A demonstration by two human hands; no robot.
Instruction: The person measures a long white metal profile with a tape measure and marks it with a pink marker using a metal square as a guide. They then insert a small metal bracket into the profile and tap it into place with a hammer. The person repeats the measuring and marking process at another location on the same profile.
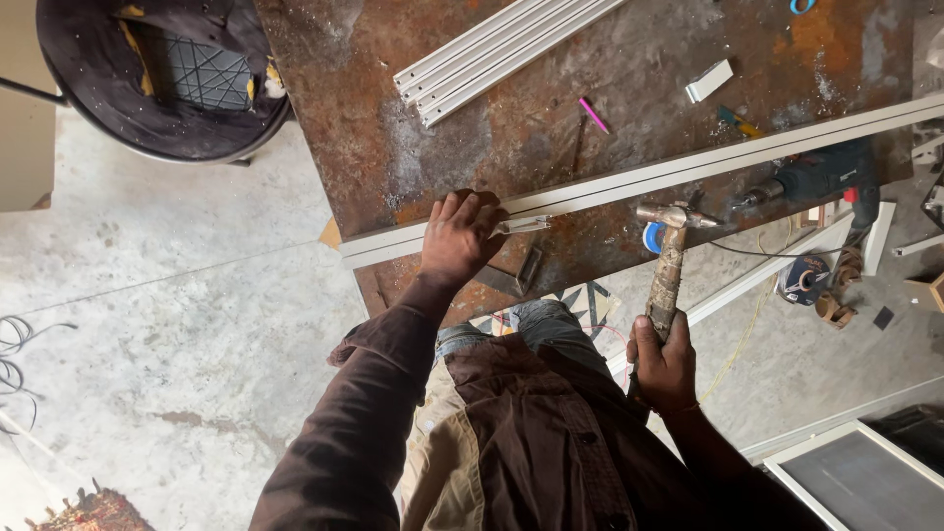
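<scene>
Alu rail (629, 182) under L hand (460, 236), hammer (669, 258) in R hand (664, 366)

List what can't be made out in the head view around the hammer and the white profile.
- Long white profile: its far end is cut off by the right frame edge.
- Profile under the left hand: covered by the fingers.
- Hammer: handle end hidden in the right hand.
- Small metal piece on the profile: too small to identify.
</scene>
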